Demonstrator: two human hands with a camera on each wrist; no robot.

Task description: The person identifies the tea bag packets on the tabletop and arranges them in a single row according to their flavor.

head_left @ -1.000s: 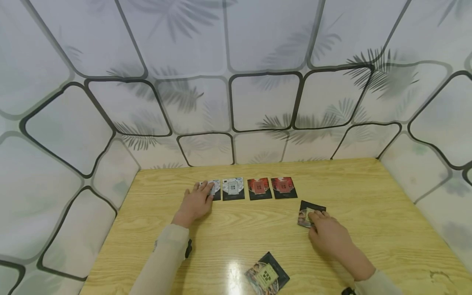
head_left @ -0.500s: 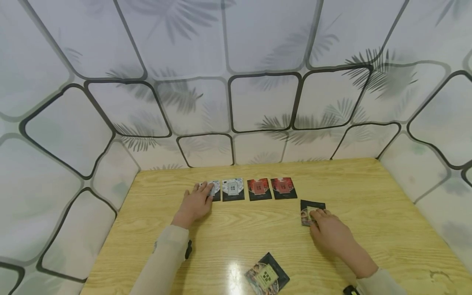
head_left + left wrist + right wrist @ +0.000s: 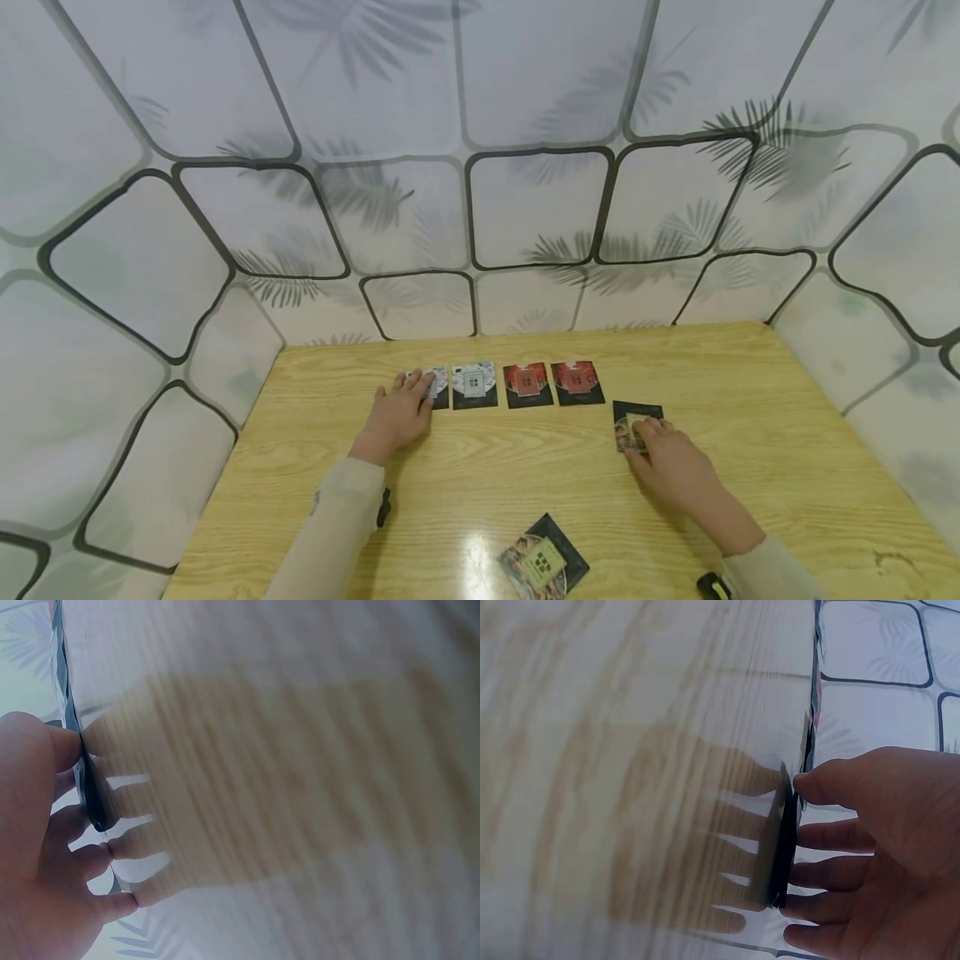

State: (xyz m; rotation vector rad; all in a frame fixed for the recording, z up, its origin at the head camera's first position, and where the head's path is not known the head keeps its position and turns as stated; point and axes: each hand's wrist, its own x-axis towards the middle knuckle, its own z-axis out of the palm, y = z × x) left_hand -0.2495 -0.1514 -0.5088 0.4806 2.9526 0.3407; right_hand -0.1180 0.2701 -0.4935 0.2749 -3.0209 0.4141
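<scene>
In the head view my left hand (image 3: 396, 418) rests its fingers on the leftmost flat packet (image 3: 442, 397), white and black, partly hidden beneath them. A matching white-and-black packet (image 3: 474, 396) lies beside it. My right hand (image 3: 677, 467) touches a black packet (image 3: 626, 411) with a yellow label, which its fingers partly cover. The right wrist view shows the right fingers (image 3: 832, 874) fairly straight, tips at the packet's thin dark edge (image 3: 781, 862). In the left wrist view, the left fingertips (image 3: 116, 904) meet the tabletop and a dark packet edge (image 3: 94, 795).
Two red-and-black packets (image 3: 528, 383) continue the row rightward. Closer to me, another yellow-labelled packet (image 3: 543, 562) lies askew on the wooden table (image 3: 480, 467). A patterned wall (image 3: 525, 292) borders the table's back edge.
My right hand has slid its packet slightly away from me, and the packet has turned squarer to the row. My left hand and the other packets have stayed put.
</scene>
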